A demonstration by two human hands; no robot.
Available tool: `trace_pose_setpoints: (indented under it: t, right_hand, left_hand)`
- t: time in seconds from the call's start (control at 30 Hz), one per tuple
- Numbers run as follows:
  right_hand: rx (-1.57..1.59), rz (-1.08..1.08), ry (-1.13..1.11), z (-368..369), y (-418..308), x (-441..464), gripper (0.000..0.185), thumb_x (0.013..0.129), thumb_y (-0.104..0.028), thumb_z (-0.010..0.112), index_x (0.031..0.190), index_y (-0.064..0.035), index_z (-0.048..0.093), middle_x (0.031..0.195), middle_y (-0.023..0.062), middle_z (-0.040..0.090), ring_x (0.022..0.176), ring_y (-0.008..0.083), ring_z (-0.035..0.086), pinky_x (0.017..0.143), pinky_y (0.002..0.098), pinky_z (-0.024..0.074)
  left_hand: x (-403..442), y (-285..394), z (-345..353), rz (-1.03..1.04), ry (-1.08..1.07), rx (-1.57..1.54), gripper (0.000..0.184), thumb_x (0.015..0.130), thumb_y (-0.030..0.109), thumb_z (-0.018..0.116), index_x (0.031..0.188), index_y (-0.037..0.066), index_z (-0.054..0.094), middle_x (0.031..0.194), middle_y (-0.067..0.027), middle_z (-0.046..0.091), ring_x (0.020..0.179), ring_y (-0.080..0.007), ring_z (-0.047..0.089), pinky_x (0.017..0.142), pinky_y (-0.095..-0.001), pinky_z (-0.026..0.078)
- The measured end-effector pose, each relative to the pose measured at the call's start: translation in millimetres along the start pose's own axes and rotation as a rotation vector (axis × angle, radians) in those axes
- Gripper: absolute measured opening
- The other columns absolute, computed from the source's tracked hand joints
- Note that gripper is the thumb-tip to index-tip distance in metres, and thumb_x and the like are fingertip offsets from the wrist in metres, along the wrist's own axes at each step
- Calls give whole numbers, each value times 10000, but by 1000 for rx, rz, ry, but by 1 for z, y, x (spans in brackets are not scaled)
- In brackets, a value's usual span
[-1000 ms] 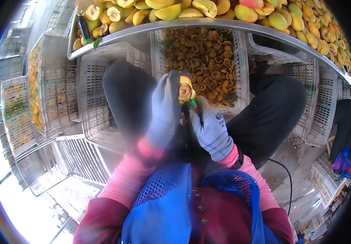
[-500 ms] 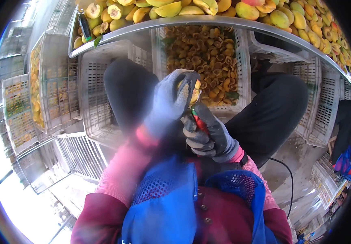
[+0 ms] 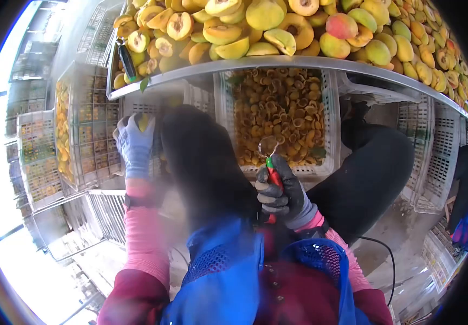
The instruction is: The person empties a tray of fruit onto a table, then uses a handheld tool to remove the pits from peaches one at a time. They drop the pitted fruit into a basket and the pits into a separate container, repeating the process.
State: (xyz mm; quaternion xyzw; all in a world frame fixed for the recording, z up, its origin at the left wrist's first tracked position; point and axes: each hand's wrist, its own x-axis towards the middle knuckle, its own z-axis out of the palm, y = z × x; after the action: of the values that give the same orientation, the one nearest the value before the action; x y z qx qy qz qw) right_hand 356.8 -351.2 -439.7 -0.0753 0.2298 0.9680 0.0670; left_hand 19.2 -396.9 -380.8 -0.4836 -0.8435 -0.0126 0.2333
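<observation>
My left hand [image 3: 135,142], in a grey glove, is over the crate at the left of my knee, its fingers curled round a yellow-green fruit piece [image 3: 143,122]. In front of my body my right hand [image 3: 281,190], in a grey and black glove, grips a red and green handled tool [image 3: 273,174] with a metal loop at its tip. Beyond the loop stands a crate [image 3: 331,130] filled with hollow, brownish fruit pieces [image 3: 277,108]. Whole and halved yellow fruit [image 3: 293,32] lie heaped on the metal-edged table.
The table's metal rim [image 3: 299,60] curves across the front. A dark-handled tool [image 3: 127,62] lies at its left corner. Mesh crates of fruit [image 3: 90,130] stand at the left, and more crates [image 3: 440,157] at the right. A black cable [image 3: 388,249] runs over the floor.
My left hand has moved from the middle out to the left crate, away from my right hand. My right hand keeps the tool, its loop now free of the fruit. The view has shifted slightly.
</observation>
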Motion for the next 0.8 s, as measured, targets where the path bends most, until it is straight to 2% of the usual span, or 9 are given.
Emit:
trace_pose_setpoints:
  t: [0.03, 0.1, 0.17, 0.23, 0.37, 0.47, 0.57, 0.6, 0.8]
  right_hand:
    - [-76, -45, 65, 2, 0, 1, 491, 967, -510, 378, 913, -66, 579, 591, -27, 380, 412, 45, 321, 304, 181, 255]
    - [-183, -102, 275, 3, 1, 5, 471, 941, -533, 430, 890, -84, 561, 597, -33, 397, 408, 48, 314, 329, 182, 231]
    - [-315, -168, 435, 8, 2, 11, 470, 921, -554, 462, 882, -94, 551, 597, -37, 405, 403, 52, 312, 341, 188, 234]
    - [-453, -235, 555, 26, 2, 9, 479, 903, -568, 486, 895, -93, 546, 595, -38, 404, 408, 54, 319, 355, 196, 248]
    - [-818, -519, 686, 24, 2, 9, 500, 887, -588, 498, 913, -91, 536, 599, -36, 409, 423, 62, 341, 371, 210, 276]
    - [-632, -560, 654, 25, -16, 13, 531, 882, -591, 505, 975, -69, 545, 606, -29, 414, 436, 70, 362, 379, 215, 296]
    - [-658, -622, 660, 44, -22, 19, 560, 891, -571, 504, 1055, -37, 549, 608, -17, 426, 435, 81, 379, 377, 230, 313]
    - [-638, -620, 619, 48, -23, 20, 577, 906, -548, 493, 1108, -10, 550, 612, -4, 438, 439, 86, 396, 378, 240, 322]
    - [-778, -570, 590, 25, -20, 21, 546, 914, -527, 496, 1082, -13, 574, 617, 6, 446, 442, 95, 419, 387, 245, 342]
  left_hand:
    - [10, 1, 9, 21, -33, 1, 416, 837, 345, 663, 1146, 72, 607, 1023, -154, 642, 847, -269, 634, 739, -355, 515]
    - [42, 82, -28, -134, -123, -606, 468, 802, 367, 694, 1162, 84, 601, 1081, -160, 618, 852, -298, 628, 738, -362, 513]
    - [64, 139, -45, -11, -247, -577, 464, 765, 348, 725, 1110, 60, 611, 1015, -154, 623, 820, -288, 629, 705, -359, 511]
    - [76, 165, 2, 181, 68, -259, 401, 736, 307, 745, 1024, 56, 624, 885, -140, 632, 741, -278, 628, 660, -356, 505]
    - [71, 154, -5, 259, 47, -498, 347, 715, 289, 756, 964, 89, 620, 884, -76, 617, 728, -255, 623, 667, -356, 501]
    - [58, 140, -27, 469, 269, -582, 253, 700, 153, 775, 914, 90, 654, 852, -54, 623, 651, -208, 623, 597, -290, 488]
    - [43, 149, -31, 231, 81, -711, 203, 729, 216, 757, 851, 110, 633, 777, -28, 611, 673, -217, 626, 578, -302, 510]
    - [43, 149, -23, 152, -18, -695, 329, 737, 277, 753, 957, 99, 584, 868, -58, 615, 743, -248, 639, 628, -337, 525]
    - [68, 175, 0, -20, -11, -488, 555, 682, 363, 791, 1030, 19, 530, 943, -157, 602, 839, -340, 609, 712, -419, 498]
